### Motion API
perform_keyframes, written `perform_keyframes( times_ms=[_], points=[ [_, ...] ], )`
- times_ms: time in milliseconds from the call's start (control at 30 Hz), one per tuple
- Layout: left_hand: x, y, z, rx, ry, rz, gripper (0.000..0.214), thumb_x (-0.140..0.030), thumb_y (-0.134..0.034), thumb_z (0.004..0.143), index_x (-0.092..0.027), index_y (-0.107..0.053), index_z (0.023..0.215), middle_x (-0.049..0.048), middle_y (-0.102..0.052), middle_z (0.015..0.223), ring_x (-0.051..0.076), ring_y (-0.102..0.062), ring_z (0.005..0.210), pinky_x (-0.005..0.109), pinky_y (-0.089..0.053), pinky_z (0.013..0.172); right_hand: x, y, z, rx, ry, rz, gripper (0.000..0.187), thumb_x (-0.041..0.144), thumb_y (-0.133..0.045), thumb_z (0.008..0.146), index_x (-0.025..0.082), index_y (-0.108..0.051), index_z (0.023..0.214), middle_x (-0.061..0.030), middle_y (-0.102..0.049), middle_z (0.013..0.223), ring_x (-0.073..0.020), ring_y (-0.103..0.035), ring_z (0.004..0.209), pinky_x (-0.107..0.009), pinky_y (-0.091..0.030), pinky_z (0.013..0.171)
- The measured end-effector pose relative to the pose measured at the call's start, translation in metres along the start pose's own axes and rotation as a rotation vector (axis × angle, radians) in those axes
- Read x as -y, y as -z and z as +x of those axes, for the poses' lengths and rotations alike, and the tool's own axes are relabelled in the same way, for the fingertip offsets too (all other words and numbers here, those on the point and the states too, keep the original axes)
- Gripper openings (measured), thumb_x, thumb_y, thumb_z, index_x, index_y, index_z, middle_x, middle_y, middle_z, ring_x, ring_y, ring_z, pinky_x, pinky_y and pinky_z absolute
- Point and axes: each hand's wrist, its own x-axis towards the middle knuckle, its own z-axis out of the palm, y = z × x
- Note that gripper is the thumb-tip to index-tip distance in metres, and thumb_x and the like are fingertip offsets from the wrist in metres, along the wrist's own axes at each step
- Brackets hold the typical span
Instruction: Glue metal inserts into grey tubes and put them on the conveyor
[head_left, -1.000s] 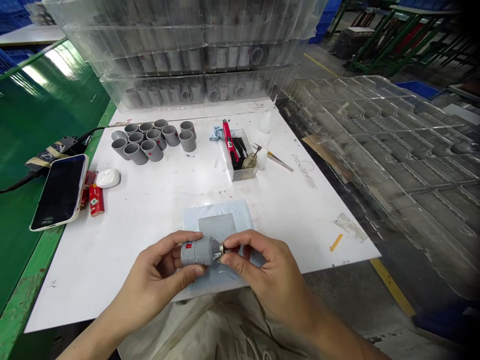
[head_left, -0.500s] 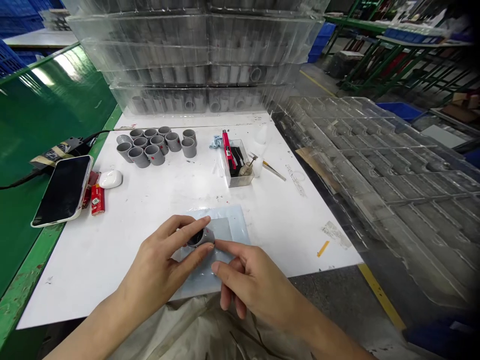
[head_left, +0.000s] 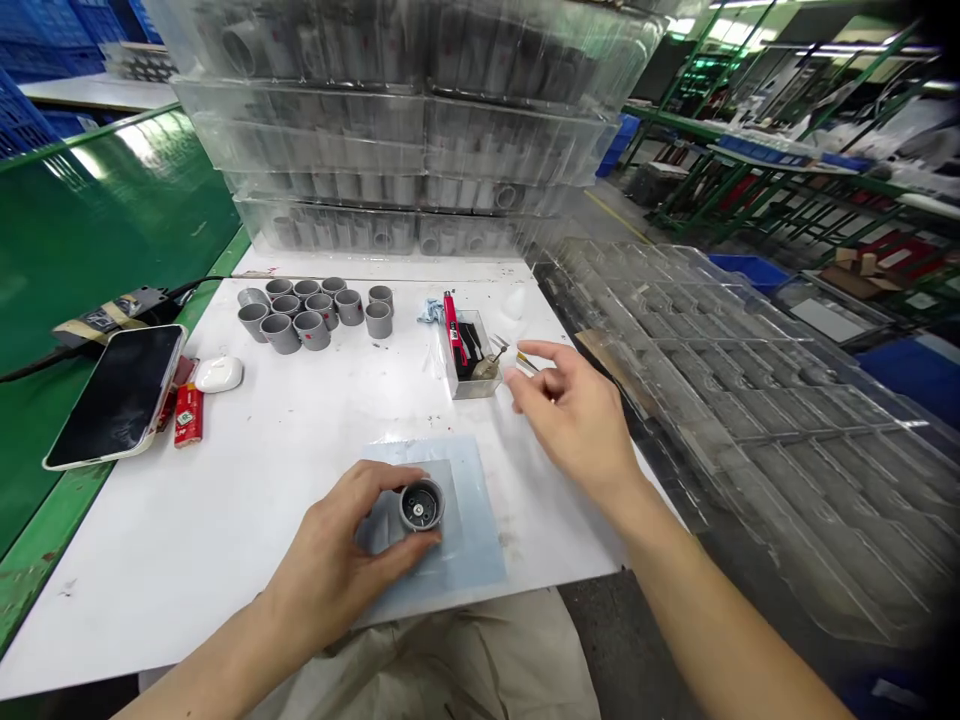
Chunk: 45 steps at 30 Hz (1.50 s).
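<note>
The left hand (head_left: 337,545) is over the pale blue sheet (head_left: 480,520), its thumb and fingers pinching a grey cylinder (head_left: 421,505) from opposite sides. The cylinder stands above the middle of the sheet with its open end up, showing a small metal piece inside; whether its base touches down cannot be told. The right hand (head_left: 570,410) is beyond the sheet and to its right, at the tweezers (head_left: 526,362). Its thumb and index finger are spread, the others curled; contact with the tweezers cannot be told.

Straight beyond the sheet on the white counter (head_left: 225,520) is a clear box (head_left: 472,388) with a red knife (head_left: 452,330) leaning in it and a small bottle (head_left: 486,370). Beyond the sheet and to its left, grey tubes (head_left: 311,330) stand in a cluster. Farther left of the sheet are a white case (head_left: 219,374), a red packet (head_left: 189,415) and a phone (head_left: 112,400). Stacked clear trays (head_left: 322,225) rise farthest beyond the sheet.
</note>
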Motion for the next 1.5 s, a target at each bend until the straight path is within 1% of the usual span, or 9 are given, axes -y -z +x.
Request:
perform_keyframes(
  times_ms=[167, 333, 467, 667, 800, 1167, 1367, 1433, 1500],
  points=[
    [0.007, -0.002, 0.0, 0.007, -0.014, -0.155, 0.037, -0.027, -0.079, 0.095, -0.035, -0.067, 0.13, 0.0023, -0.072, 0.126, 0.022, -0.066, 0.114, 0.037, -0.053, 0.101, -0.003, -0.005, 0.032, 0.015, 0.077, -0.129, 0.024, 0.039, -0.07, 0.097, 0.017, -0.081, 0.099, 0.0021, -0.07, 0.066, -0.0148, -0.06, 0.059, -0.03, -0.042, 0.065],
    [0.007, -0.001, 0.001, 0.037, -0.001, -0.237, 0.041, -0.023, -0.08, 0.093, -0.032, -0.069, 0.132, 0.0031, -0.07, 0.123, 0.021, -0.066, 0.118, 0.036, -0.052, 0.103, 0.011, 0.009, 0.024, -0.275, 0.199, -0.084, 0.02, 0.038, -0.076, 0.094, 0.019, -0.081, 0.092, 0.0018, -0.068, 0.066, -0.0143, -0.059, 0.058, -0.029, -0.043, 0.061],
    [0.006, -0.001, 0.002, 0.031, 0.018, -0.252, 0.042, -0.023, -0.079, 0.094, -0.032, -0.068, 0.133, 0.0028, -0.069, 0.125, 0.021, -0.066, 0.118, 0.036, -0.051, 0.104, 0.032, 0.019, -0.013, -0.495, 0.32, 0.031, 0.012, 0.035, -0.08, 0.093, 0.023, -0.082, 0.094, -0.0023, -0.076, 0.081, -0.0164, -0.063, 0.064, -0.031, -0.047, 0.059],
    [0.009, -0.003, 0.001, 0.024, 0.06, -0.282, 0.039, -0.027, -0.08, 0.094, -0.034, -0.068, 0.131, 0.0022, -0.071, 0.129, 0.022, -0.067, 0.123, 0.038, -0.052, 0.106, 0.044, 0.005, -0.073, -0.034, 0.42, 0.128, 0.018, 0.014, -0.074, 0.094, 0.027, -0.077, 0.105, 0.004, -0.073, 0.076, -0.0115, -0.063, 0.059, -0.025, -0.051, 0.053],
    [0.01, -0.003, 0.0, 0.018, 0.074, -0.288, 0.039, -0.029, -0.081, 0.095, -0.035, -0.068, 0.131, 0.0013, -0.071, 0.13, 0.022, -0.067, 0.122, 0.039, -0.052, 0.107, 0.037, -0.016, -0.078, 0.07, 0.441, 0.151, 0.016, 0.011, -0.07, 0.094, 0.022, -0.074, 0.106, 0.0033, -0.072, 0.078, -0.0097, -0.062, 0.062, -0.023, -0.051, 0.056],
    [0.01, -0.003, 0.0, 0.008, 0.073, -0.288, 0.038, -0.031, -0.081, 0.095, -0.032, -0.068, 0.131, 0.0032, -0.073, 0.129, 0.023, -0.069, 0.121, 0.039, -0.055, 0.106, 0.029, -0.035, -0.074, 0.068, 0.49, 0.133, 0.01, 0.009, -0.069, 0.096, 0.016, -0.071, 0.102, 0.0014, -0.07, 0.077, -0.011, -0.063, 0.066, -0.026, -0.052, 0.063],
    [0.009, -0.003, -0.001, 0.003, 0.09, -0.253, 0.038, -0.033, -0.081, 0.094, -0.032, -0.069, 0.13, 0.0029, -0.076, 0.13, 0.025, -0.071, 0.122, 0.04, -0.055, 0.107, 0.036, -0.021, -0.076, 0.067, 0.436, 0.151, 0.014, 0.011, -0.07, 0.095, 0.022, -0.073, 0.103, 0.0019, -0.072, 0.078, -0.0123, -0.065, 0.065, -0.027, -0.053, 0.058],
    [0.009, -0.004, -0.002, 0.0, 0.087, -0.224, 0.038, -0.033, -0.082, 0.094, -0.032, -0.069, 0.13, 0.0033, -0.077, 0.129, 0.025, -0.071, 0.122, 0.041, -0.056, 0.107, 0.038, -0.01, -0.071, -0.018, 0.416, 0.156, 0.015, 0.014, -0.072, 0.095, 0.026, -0.075, 0.104, 0.0017, -0.075, 0.079, -0.014, -0.066, 0.063, -0.028, -0.052, 0.054],
    [0.01, -0.004, -0.003, 0.005, 0.064, -0.2, 0.039, -0.033, -0.081, 0.094, -0.033, -0.068, 0.13, 0.0021, -0.077, 0.13, 0.025, -0.072, 0.122, 0.039, -0.058, 0.107, 0.036, 0.0, -0.056, -0.209, 0.406, 0.125, 0.013, 0.018, -0.074, 0.095, 0.029, -0.077, 0.102, 0.0013, -0.075, 0.076, -0.0165, -0.064, 0.06, -0.031, -0.05, 0.053]
  ],
)
